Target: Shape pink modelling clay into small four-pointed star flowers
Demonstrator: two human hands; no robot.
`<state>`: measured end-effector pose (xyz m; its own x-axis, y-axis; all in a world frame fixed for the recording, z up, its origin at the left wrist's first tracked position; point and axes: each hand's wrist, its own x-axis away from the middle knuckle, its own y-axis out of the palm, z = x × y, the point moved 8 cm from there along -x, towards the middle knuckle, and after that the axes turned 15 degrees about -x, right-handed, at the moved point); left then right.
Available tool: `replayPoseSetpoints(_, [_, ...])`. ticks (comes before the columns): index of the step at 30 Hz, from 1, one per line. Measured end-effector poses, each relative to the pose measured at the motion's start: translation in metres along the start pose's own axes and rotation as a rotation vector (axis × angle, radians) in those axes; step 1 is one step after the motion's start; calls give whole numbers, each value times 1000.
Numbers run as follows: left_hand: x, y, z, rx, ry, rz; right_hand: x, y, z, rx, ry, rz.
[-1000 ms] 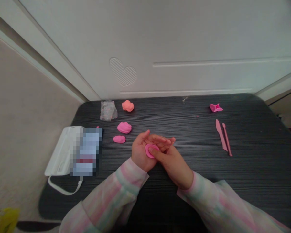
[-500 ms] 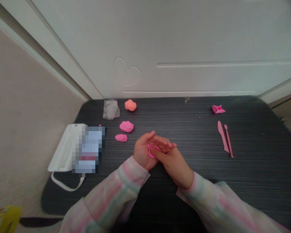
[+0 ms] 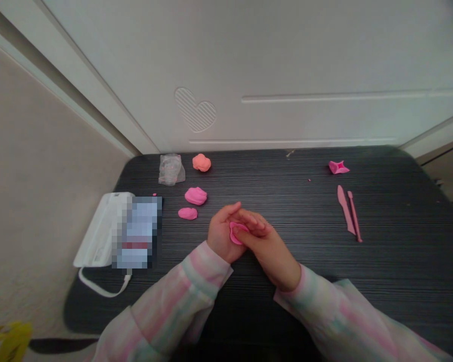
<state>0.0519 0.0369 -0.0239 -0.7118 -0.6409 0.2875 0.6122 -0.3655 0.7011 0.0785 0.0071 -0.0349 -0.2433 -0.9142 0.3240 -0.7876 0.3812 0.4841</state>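
Observation:
A flattened piece of pink modelling clay [image 3: 234, 237] lies in the palm of my left hand [image 3: 221, 232]. This hand is turned palm up and cupped, with its fingers bent toward the right. My right hand [image 3: 274, 251] comes in from the right, and its thumb presses into the middle of the clay. The other right fingers go behind my left hand and are mostly hidden. Nearest on the table are a small pink clay lump [image 3: 187, 213] and a bigger folded pink lump [image 3: 196, 196], both left of my hands.
Farther back are an orange clay lump [image 3: 202, 162] and a clear plastic wrapper [image 3: 171, 169]. A phone-like device [image 3: 138, 231] and a white case [image 3: 98, 236] with a cable lie left. At right are a hollow pink clay piece [image 3: 338, 167], a pink knife [image 3: 346, 208] and a thin stick tool [image 3: 355, 216].
My right thumb still presses the clay, whose rim looks slightly flatter and wider. The fingers of both hands have shifted a little. The whole view has moved slightly.

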Motion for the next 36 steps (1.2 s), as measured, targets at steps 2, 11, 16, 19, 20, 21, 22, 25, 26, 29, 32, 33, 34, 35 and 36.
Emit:
replayPoseSetpoints(2, [-1, -1, -2, -19, -25, 16, 0, 1, 1, -38, 6, -13])
replayPoseSetpoints(11, [-6, -38, 21, 135, 103, 252, 6, -13, -22, 100, -218, 14])
replayPoseSetpoints(16, [-9, -31, 20, 105, 101, 151, 15, 4, -45, 692, -530, -108])
replayPoseSetpoints(19, [-8, -20, 13, 39, 62, 57, 12, 9, -39, 759, -462, -158])
replayPoseSetpoints(20, [-8, -18, 11, 10, 53, 38, 11, 9, -38, 765, -437, -152])
replayPoseSetpoints(21, [-7, -16, 10, -21, 47, 26, 9, 7, -37, 764, -415, -141])
replayPoseSetpoints(22, [-7, -14, 9, -53, 47, 22, 8, 6, -37, 757, -397, -129])
replayPoseSetpoints(25, [-7, -15, 12, -138, 81, 57, 5, 0, -42, 726, -388, -89])
replayPoseSetpoints(26, [-8, -17, 14, -165, 104, 83, 4, -3, -45, 722, -390, -67])
replayPoseSetpoints(29, [-7, -27, 24, -307, 215, 185, -1, -18, -54, 718, -385, 36])
replayPoseSetpoints(32, [-3, -31, 34, -604, 345, 269, -5, -33, -61, 716, -394, 134])
replayPoseSetpoints(33, [-2, -30, 35, -708, 363, 283, -6, -36, -63, 719, -401, 154])
replayPoseSetpoints(34, [-1, -30, 35, -795, 368, 294, -7, -38, -65, 722, -407, 169])
replayPoseSetpoints(35, [-1, -30, 34, -860, 363, 303, -7, -40, -66, 725, -410, 179])
replayPoseSetpoints(36, [0, -29, 33, -903, 354, 309, -7, -41, -66, 726, -413, 181])
